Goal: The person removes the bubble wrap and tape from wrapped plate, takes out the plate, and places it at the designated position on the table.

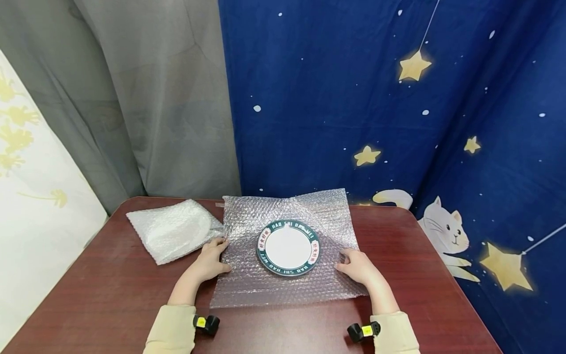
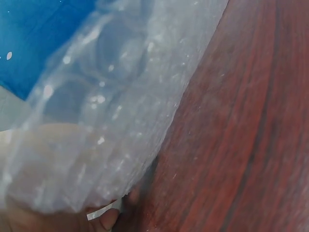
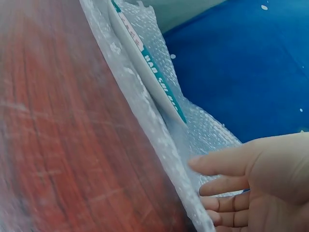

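Note:
A round plate [image 1: 288, 248] with a white centre and a green lettered rim lies on a sheet of bubble wrap [image 1: 247, 290]. My left hand [image 1: 209, 260] is at the sheet's left edge, thumb and fingers spread apart. In the left wrist view, clear wrap [image 2: 130, 111] covers part of that hand. On the opposite side, my right hand [image 1: 359, 268] reaches to the right edge with its thumb over the wrap. The right wrist view has this hand's thumb [image 3: 222, 163] extended at the wrap, the other fingers below it, and the plate's rim [image 3: 159, 82] beyond.
A bubble-wrapped bundle [image 1: 177, 231] lies at the table's back left, close to my left hand. The reddish-brown wooden table [image 1: 110, 295] ends at grey curtains [image 1: 163, 98] and a blue star-patterned curtain [image 1: 318, 108].

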`<state>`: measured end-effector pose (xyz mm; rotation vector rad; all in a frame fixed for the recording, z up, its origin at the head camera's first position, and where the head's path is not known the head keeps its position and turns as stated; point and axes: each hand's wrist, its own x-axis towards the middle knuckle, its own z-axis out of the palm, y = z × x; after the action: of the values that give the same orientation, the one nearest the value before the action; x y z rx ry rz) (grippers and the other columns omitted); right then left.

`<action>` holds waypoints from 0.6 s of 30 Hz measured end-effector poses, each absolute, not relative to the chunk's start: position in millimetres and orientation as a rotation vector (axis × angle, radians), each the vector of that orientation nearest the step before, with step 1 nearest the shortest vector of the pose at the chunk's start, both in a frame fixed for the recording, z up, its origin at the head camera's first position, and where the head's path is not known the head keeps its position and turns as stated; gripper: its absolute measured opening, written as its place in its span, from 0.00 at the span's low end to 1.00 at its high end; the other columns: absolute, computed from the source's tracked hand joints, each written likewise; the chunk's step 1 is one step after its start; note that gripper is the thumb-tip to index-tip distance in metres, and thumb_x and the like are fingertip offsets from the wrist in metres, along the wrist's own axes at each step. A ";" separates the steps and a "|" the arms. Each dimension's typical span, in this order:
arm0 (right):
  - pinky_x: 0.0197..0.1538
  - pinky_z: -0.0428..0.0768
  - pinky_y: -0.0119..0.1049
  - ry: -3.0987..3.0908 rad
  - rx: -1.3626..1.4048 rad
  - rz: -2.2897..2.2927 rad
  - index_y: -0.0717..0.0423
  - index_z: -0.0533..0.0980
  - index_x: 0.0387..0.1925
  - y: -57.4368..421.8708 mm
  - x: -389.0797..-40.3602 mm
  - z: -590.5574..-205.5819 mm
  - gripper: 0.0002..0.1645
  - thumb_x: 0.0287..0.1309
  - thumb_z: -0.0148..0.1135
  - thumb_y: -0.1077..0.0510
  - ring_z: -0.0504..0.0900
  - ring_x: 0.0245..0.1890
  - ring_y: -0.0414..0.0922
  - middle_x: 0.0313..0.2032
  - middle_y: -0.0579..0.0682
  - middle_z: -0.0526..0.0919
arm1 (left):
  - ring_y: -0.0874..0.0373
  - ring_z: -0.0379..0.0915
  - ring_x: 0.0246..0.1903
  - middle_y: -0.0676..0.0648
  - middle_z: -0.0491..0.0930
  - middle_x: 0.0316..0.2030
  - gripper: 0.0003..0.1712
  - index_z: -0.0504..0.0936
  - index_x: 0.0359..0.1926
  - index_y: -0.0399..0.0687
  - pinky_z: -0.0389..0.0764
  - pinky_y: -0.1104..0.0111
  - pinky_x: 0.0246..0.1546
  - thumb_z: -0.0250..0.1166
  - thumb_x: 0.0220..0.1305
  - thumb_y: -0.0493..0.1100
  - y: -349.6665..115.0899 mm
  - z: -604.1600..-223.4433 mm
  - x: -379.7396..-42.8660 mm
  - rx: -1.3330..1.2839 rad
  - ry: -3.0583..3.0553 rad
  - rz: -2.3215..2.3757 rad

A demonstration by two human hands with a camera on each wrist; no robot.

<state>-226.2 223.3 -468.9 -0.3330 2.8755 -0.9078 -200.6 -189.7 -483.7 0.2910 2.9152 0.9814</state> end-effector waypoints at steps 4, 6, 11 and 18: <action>0.27 0.68 0.36 2.861 -0.362 -0.968 0.71 0.74 0.53 214.8 -227.2 -470.6 0.26 0.55 0.65 0.59 0.67 0.20 0.41 0.19 0.46 0.70 | 0.30 0.50 0.62 0.28 0.58 0.64 0.44 0.63 0.64 0.23 0.59 0.39 0.56 0.70 0.49 0.40 -190.4 -481.9 -199.8 0.291 2.931 0.930; 0.29 0.69 0.37 2.850 -0.366 -0.993 0.70 0.74 0.54 210.1 -227.6 -471.4 0.26 0.57 0.64 0.58 0.68 0.21 0.41 0.19 0.46 0.70 | 0.30 0.50 0.62 0.28 0.58 0.64 0.45 0.64 0.64 0.24 0.58 0.38 0.56 0.71 0.49 0.43 -190.4 -480.5 -199.4 0.295 2.935 0.913; 0.33 0.74 0.40 2.849 -0.371 -1.053 0.70 0.74 0.54 200.0 -227.3 -474.4 0.27 0.58 0.65 0.55 0.72 0.25 0.41 0.23 0.46 0.75 | 0.29 0.49 0.63 0.27 0.57 0.65 0.52 0.63 0.64 0.24 0.57 0.36 0.56 0.74 0.45 0.51 -188.9 -477.6 -199.3 0.309 2.926 0.887; 0.28 0.73 0.37 2.764 -0.336 -1.207 0.72 0.72 0.56 187.4 -225.0 -479.9 0.29 0.60 0.63 0.55 0.73 0.20 0.41 0.22 0.47 0.77 | 0.29 0.48 0.64 0.27 0.55 0.66 0.54 0.62 0.65 0.24 0.56 0.35 0.55 0.76 0.44 0.51 -187.3 -478.3 -197.9 0.294 2.932 0.825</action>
<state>-225.0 187.4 -479.9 -0.3365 2.7640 -1.2073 -197.9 -187.3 -478.3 0.2940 2.9317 0.8255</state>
